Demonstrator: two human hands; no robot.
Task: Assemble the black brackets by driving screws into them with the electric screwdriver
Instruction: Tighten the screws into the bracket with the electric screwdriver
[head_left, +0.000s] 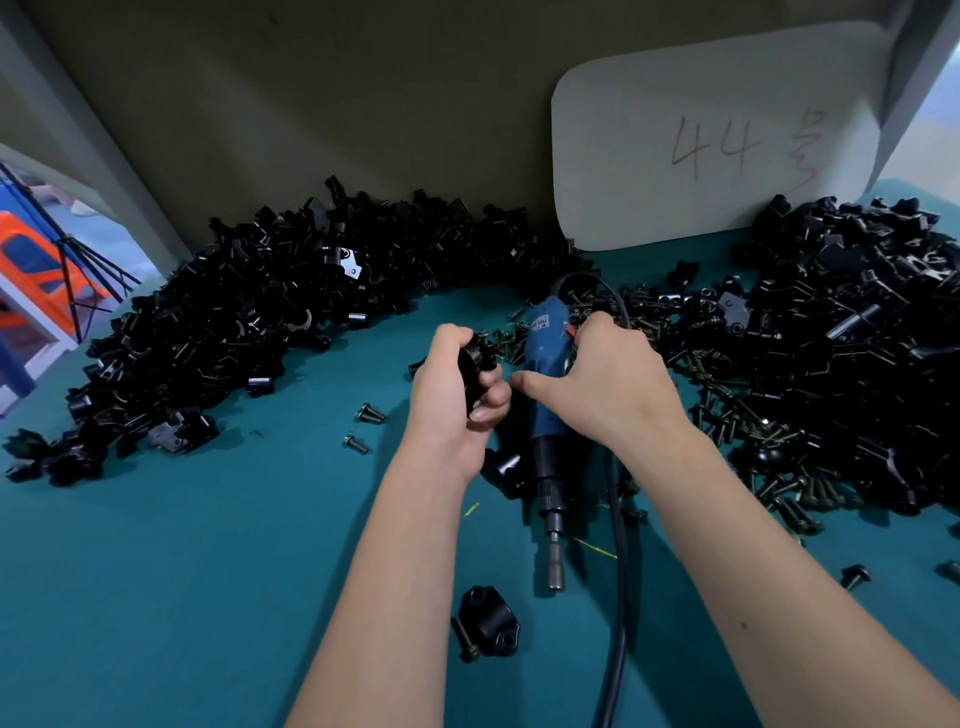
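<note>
My left hand (457, 395) grips a black bracket (475, 364) above the green table (182, 571). The blue electric screwdriver (545, 415) lies on the table with its bit (555, 564) pointing toward me. My right hand (602, 384) rests over the screwdriver's body, fingers reaching past it into the pile of dark screws (737, 415); the fingertips are hidden. Another black bracket (491, 621) with a screw (464, 636) beside it lies near the front.
Heaps of black brackets lie at the left (234, 312) and right (857, 338). Two loose screws (363, 426) lie left of my left hand. The screwdriver's black cable (618, 597) runs toward me. A white card marked 44 (717, 140) leans on the back wall.
</note>
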